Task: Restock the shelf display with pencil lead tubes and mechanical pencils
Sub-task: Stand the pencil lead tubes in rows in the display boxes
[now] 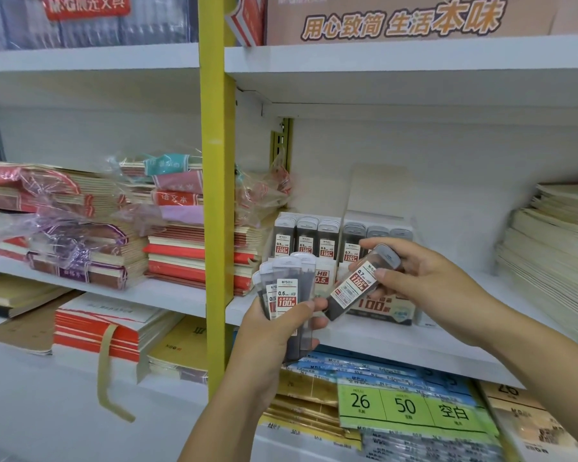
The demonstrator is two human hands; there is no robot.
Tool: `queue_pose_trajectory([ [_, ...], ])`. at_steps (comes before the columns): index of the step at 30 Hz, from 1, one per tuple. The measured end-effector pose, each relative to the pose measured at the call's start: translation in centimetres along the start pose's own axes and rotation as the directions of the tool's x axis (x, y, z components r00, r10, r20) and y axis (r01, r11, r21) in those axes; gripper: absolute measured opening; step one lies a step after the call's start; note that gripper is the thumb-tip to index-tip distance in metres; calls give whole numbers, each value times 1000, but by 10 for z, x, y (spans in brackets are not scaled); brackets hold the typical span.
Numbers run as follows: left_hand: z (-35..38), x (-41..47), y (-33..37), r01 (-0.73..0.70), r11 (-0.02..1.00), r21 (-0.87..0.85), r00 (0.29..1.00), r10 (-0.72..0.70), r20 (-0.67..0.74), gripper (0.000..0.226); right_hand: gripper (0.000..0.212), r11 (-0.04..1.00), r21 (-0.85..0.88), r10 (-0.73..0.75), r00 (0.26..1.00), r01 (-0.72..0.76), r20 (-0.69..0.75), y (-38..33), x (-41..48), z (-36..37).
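A single lead tube (359, 283) with a 0.7 label is tilting in the air just in front of the display box (377, 306), its grey cap up and to the right and its dark lower end down and to the left, close to the left thumb; I cannot tell whether they are touching. The right hand (424, 281) is pinching this tube near the cap, with the thumb lying on the front and the fingers curling behind. The left hand (274, 335) is gripping a bunch of tubes (286, 295) marked 0.5 HB, fanned upright, with the fingers wrapping round them and the thumb pressing across the labels. Behind both hands, rows of tubes (306, 240) are standing upright in the display box, which is sitting on a white shelf (381, 341). A yellow post (216, 195) is rising at the left of the box. Stacks of notebooks (194, 255) are lying farther left, and pale paper stacks (554, 248) are lying at the far right. Packs with green labels (407, 408) are lying on the level below.
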State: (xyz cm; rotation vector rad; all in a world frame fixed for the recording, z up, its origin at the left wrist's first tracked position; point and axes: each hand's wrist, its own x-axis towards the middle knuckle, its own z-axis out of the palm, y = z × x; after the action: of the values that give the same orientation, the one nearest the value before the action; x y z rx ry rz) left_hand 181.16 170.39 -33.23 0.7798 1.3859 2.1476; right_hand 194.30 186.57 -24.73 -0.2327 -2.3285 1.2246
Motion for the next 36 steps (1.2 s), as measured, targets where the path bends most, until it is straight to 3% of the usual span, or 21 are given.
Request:
queue_pose_trajectory([
  [4,-7,-1,0,-2,1000,-11,1000,2,-10,54,35,999,17,-40,998,41,-49,-5,4,1],
  [7,-17,-1,5,-22,1000,-21,999,22,-31,70,32,988,-92,-140,972,125,-189,-17,15,-10],
  [9,-22,0,7,-38,999,-13,998,37,-45,74,32,944,-276,-256,927,180,-273,-24,26,-29],
  [12,-24,4,6,-43,999,-11,999,43,-25,51,32,796,-590,-346,902,135,-260,-29,43,-58],
  [17,-16,8,4,-37,999,9,999,37,8,58,33,631,-775,-255,949,18,-185,-13,62,-79],
  [20,-11,10,1,-49,999,11,998,49,27,52,29,628,-778,-216,963,11,-161,0,69,-78],
  [23,-7,11,-2,-45,999,8,998,45,37,64,18,661,-750,-171,976,14,-133,9,75,-76],
  [25,-4,12,-3,-44,999,2,998,44,37,67,8,598,-801,-170,977,0,-126,13,79,-74],
  [27,-2,12,-4,-36,999,4,998,36,43,54,6,518,-853,-163,972,-60,-167,15,81,-72],
  [30,0,11,-5,-18,1000,12,998,17,60,37,20,434,-891,-209,947,-135,-245,14,76,-68],
  [32,2,9,-4,-4,1000,17,997,3,73,39,22,474,-878,-346,901,-74,-263,7,64,-55],
  [33,2,7,-3,0,1000,25,997,-2,83,39,21,546,-838,-378,890,-10,-257,2,55,-44],
  [36,5,2,-2,29,999,41,993,-34,110,31,19,823,-557,-193,977,111,-92,-9,28,0],
])
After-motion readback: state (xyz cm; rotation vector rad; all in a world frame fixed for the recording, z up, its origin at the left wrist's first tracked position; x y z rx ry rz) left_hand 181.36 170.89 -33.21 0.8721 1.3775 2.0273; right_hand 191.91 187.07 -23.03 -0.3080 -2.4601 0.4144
